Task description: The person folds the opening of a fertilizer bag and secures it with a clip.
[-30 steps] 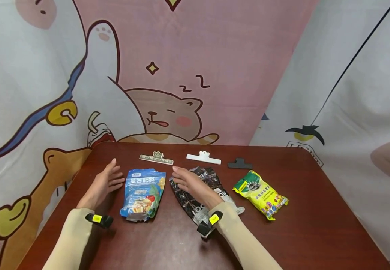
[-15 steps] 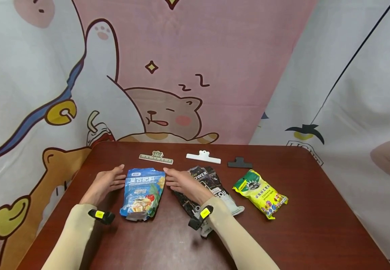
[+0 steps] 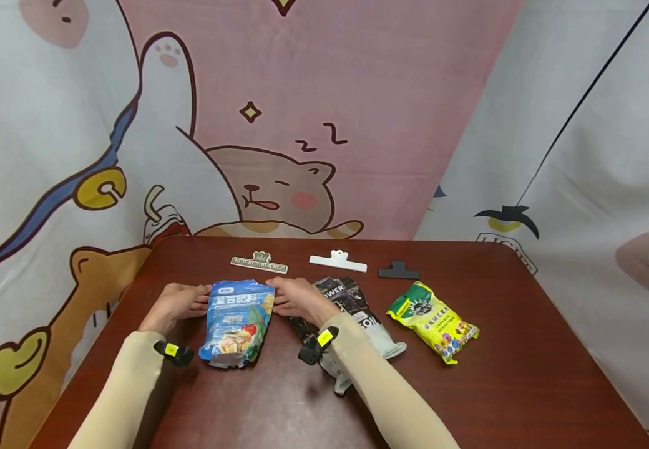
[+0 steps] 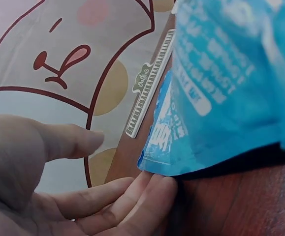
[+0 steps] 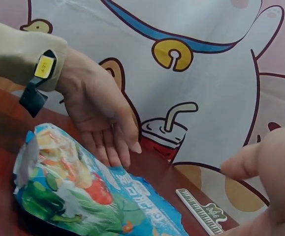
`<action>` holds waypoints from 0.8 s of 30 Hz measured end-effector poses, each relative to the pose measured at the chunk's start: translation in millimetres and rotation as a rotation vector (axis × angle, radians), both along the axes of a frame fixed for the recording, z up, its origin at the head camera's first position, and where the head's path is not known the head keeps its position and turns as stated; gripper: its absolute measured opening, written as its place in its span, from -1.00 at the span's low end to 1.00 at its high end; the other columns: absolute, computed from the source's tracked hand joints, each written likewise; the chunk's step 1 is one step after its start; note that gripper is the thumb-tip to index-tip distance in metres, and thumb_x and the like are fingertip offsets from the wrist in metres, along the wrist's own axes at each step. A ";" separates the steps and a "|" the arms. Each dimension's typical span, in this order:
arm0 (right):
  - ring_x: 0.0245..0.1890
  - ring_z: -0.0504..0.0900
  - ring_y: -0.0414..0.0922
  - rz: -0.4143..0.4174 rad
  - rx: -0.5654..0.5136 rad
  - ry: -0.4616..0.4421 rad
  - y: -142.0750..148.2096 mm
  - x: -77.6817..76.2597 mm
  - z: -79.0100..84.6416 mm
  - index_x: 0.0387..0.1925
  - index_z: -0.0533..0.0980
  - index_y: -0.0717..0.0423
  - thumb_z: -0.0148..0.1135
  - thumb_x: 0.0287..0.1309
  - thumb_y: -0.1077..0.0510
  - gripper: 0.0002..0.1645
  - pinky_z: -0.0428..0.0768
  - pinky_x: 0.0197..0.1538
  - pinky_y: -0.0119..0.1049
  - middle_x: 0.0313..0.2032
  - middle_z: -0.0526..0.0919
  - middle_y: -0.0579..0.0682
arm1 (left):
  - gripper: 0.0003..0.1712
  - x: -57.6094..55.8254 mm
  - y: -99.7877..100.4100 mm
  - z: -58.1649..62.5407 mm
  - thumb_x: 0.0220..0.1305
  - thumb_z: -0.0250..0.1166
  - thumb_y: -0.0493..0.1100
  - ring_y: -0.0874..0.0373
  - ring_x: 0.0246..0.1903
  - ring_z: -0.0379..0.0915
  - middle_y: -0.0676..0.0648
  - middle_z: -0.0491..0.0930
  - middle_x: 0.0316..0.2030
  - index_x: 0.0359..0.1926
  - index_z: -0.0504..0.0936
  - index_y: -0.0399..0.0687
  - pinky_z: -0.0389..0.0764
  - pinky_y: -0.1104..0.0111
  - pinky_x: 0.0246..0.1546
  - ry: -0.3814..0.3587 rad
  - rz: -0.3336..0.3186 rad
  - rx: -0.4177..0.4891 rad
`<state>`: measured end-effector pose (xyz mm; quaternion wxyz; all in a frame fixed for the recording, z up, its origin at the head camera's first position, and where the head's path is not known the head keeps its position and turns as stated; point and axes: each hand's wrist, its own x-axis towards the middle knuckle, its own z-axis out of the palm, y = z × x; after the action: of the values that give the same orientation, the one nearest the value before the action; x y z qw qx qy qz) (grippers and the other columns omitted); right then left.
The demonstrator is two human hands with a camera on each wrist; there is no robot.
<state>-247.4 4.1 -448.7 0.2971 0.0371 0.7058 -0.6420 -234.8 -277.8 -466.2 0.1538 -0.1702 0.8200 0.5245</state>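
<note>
A blue bag (image 3: 237,324) with Chinese lettering and a picture of vegetables lies flat on the brown table. At its upper left edge is my left hand (image 3: 175,307), thumb apart. In the left wrist view, the fingertips (image 4: 164,189) sit right at the bag's lower edge, and the thumb stands off from it. On the other side, my right hand (image 3: 302,300) has its fingers near the bag's upper right edge. The right wrist view shows its thumb raised and apart from the bag. A black and grey bag (image 3: 377,333) lies partly hidden beneath the right forearm.
Behind the bags lie three wide clips: a piano-key patterned clip (image 3: 259,263), a white clip (image 3: 338,262) and a black clip (image 3: 399,271). A yellow and green bag (image 3: 435,323) lies to the right. A cartoon cloth (image 3: 392,125) hangs behind the table (image 3: 515,362).
My right hand has moved left, from over the black and grey bag to the blue bag's right edge. The left hand has shifted slightly inward to the blue bag's left edge.
</note>
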 end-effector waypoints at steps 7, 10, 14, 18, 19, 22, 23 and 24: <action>0.01 0.74 0.15 -0.011 0.080 0.021 -8.2 -7.1 -2.6 0.33 0.34 0.42 0.22 0.33 0.07 -0.32 0.74 0.08 -0.10 0.14 0.56 0.41 | -0.34 0.3 1.1 0.6 0.54 0.16 0.00 -0.01 -0.16 0.69 -0.42 0.59 0.08 0.29 0.43 -0.57 0.77 0.22 -0.08 -0.011 -0.011 -0.062; -0.14 0.77 0.13 -0.027 0.112 0.040 -11.1 -9.8 -6.6 0.27 0.29 0.50 0.20 0.30 0.15 -0.34 0.76 0.00 -0.11 -0.04 0.62 0.39 | -0.38 0.0 1.3 0.1 0.53 0.19 -0.03 -0.02 -0.18 0.68 -0.40 0.60 0.02 0.24 0.47 -0.58 0.78 0.21 -0.09 -0.022 0.000 -0.073; -0.29 0.76 0.11 -0.031 0.132 0.069 -13.3 -11.4 -9.8 0.22 0.32 0.53 0.19 0.30 0.20 -0.40 0.78 -0.08 -0.11 -0.15 0.63 0.37 | -0.45 -0.7 1.9 -0.7 0.50 0.22 -0.09 -0.01 -0.23 0.68 -0.36 0.64 -0.09 0.17 0.52 -0.59 0.78 0.21 -0.14 -0.036 0.029 -0.083; -0.31 0.77 0.09 -0.026 0.153 0.080 -13.3 -12.3 -10.2 0.26 0.29 0.53 0.19 0.31 0.20 -0.38 0.79 -0.09 -0.13 -0.17 0.64 0.34 | -0.47 -3.3 2.1 -2.2 0.49 0.24 -0.11 0.00 -0.26 0.70 -0.35 0.66 -0.13 0.15 0.53 -0.60 0.79 0.23 -0.19 -0.041 0.034 -0.088; -0.30 0.77 0.09 -0.027 0.156 0.079 -13.0 -12.7 -10.2 0.28 0.28 0.53 0.19 0.32 0.20 -0.36 0.78 -0.09 -0.12 -0.17 0.65 0.34 | -0.46 -4.2 2.0 -2.7 0.48 0.24 -0.11 -0.01 -0.25 0.69 -0.35 0.65 -0.13 0.16 0.53 -0.59 0.79 0.24 -0.19 -0.044 0.033 -0.087; -0.30 0.78 0.08 -0.031 0.170 0.079 -12.8 -12.7 -9.0 0.29 0.28 0.51 0.20 0.33 0.19 -0.36 0.78 -0.08 -0.12 -0.19 0.65 0.31 | -0.45 -6.2 1.5 -3.5 0.47 0.25 -0.10 -0.02 -0.23 0.69 -0.35 0.65 -0.10 0.16 0.52 -0.59 0.79 0.25 -0.19 -0.047 0.023 -0.079; -0.30 0.78 0.08 -0.032 0.172 0.078 -13.1 -12.6 -8.6 0.28 0.29 0.51 0.21 0.33 0.19 -0.37 0.78 -0.08 -0.12 -0.20 0.65 0.30 | -0.45 -6.5 1.2 -3.7 0.47 0.26 -0.10 -0.02 -0.23 0.69 -0.35 0.65 -0.10 0.16 0.53 -0.58 0.79 0.25 -0.19 -0.050 0.024 -0.079; -0.31 0.78 0.07 -0.031 0.178 0.080 -13.4 -12.4 -8.1 0.28 0.29 0.50 0.20 0.35 0.19 -0.37 0.78 -0.09 -0.13 -0.20 0.65 0.30 | -0.45 -6.7 1.1 -3.7 0.47 0.26 -0.10 -0.02 -0.23 0.69 -0.34 0.64 -0.10 0.16 0.53 -0.58 0.79 0.24 -0.19 -0.051 0.021 -0.077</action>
<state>-259.8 -9.3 -456.8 0.2542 0.0485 0.7707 -0.5823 -241.5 -276.7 -469.9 0.1625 -0.1978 0.8334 0.4898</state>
